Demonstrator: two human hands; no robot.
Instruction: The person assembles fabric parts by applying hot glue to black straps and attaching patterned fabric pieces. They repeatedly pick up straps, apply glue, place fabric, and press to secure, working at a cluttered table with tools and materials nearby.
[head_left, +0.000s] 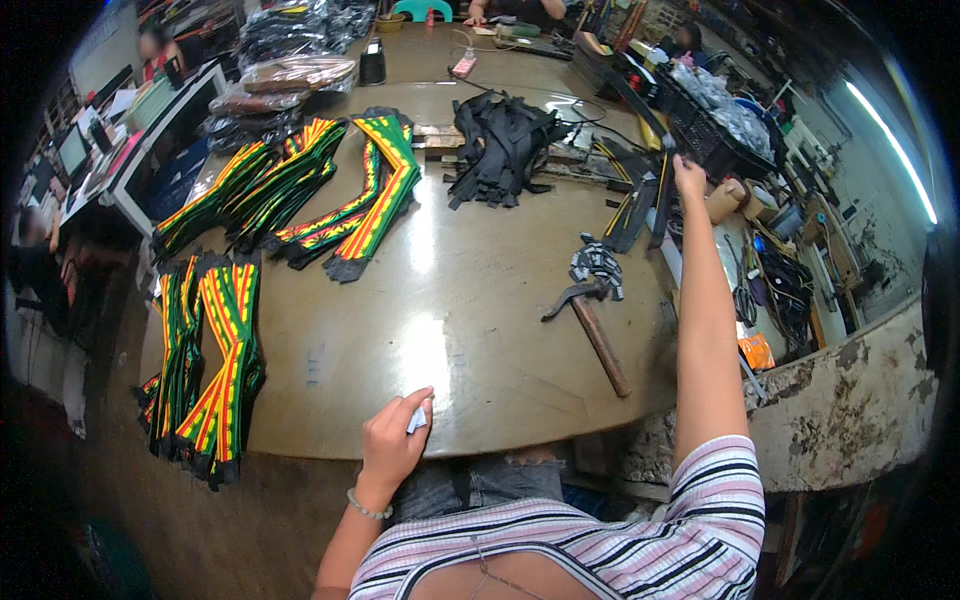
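Near the table's front edge, my left hand (393,440) is closed on a small pale tag-like piece (416,420). My right arm stretches far to the right, and my right hand (690,178) grips the end of a black strap (661,205). That strap hangs beside other dark strips with yellow lines (628,212) at the table's right edge. Closer to me lie a small heap of grey-and-black pieces (597,265) and a hammer (600,345) with a wooden handle. The hammer's head touches or nearly touches the heap.
Bundles of green, yellow and red patterned straps (228,350) lie on the left of the table (480,400). A pile of black strips (505,145) sits further back. Plastic-wrapped packs (285,85) stand at the far left, a black crate (715,130) at the right. Other people are in the background.
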